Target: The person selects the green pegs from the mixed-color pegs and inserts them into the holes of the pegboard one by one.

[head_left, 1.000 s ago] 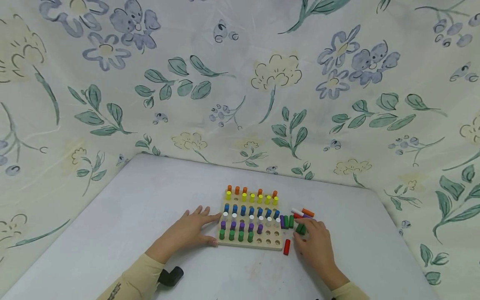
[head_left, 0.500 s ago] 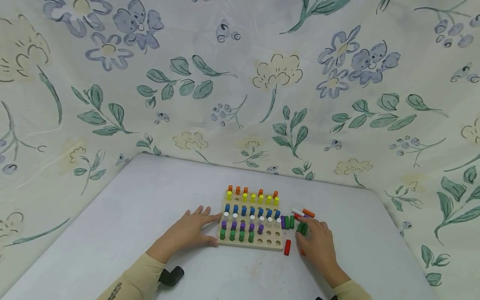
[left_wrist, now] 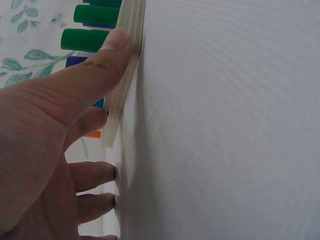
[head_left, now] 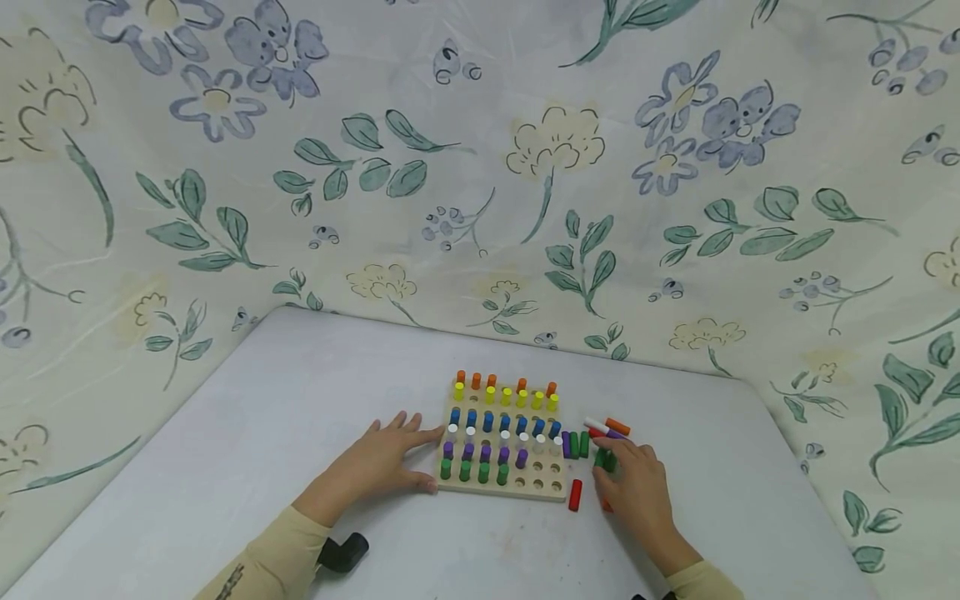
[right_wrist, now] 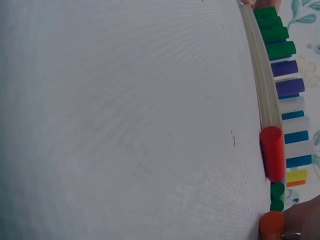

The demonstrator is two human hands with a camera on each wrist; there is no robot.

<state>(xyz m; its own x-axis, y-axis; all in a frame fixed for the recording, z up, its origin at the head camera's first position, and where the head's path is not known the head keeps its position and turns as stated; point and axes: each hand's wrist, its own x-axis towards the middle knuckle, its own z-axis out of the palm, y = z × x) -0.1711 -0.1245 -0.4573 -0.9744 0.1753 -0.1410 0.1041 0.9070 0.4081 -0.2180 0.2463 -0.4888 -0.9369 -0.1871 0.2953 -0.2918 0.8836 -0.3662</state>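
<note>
A wooden pegboard (head_left: 502,493) with rows of coloured pegs lies on the table in the head view. My left hand (head_left: 386,457) spreads at its left side, index finger and thumb touching the edge. In the left wrist view the thumb (left_wrist: 100,70) presses the board's side below green pegs (left_wrist: 85,40). My right hand (head_left: 633,487) bends over green pegs (head_left: 603,460) lying right of the board, thumb and index finger on either side of them; I cannot tell if it grips one. In the right wrist view, an orange-red peg (right_wrist: 271,225) lies by this hand (right_wrist: 305,220).
A red peg (head_left: 575,495) lies by the board's front right corner. Beside its right edge are a purple peg (head_left: 566,444) and green pegs (head_left: 583,444). Behind the right hand lie white (head_left: 596,424) and orange (head_left: 618,426) pegs. A black object (head_left: 345,553) rests near the left sleeve.
My right hand has shifted slightly to the right, and an orange-red peg now shows under its edge. The left hand stays at the board.
</note>
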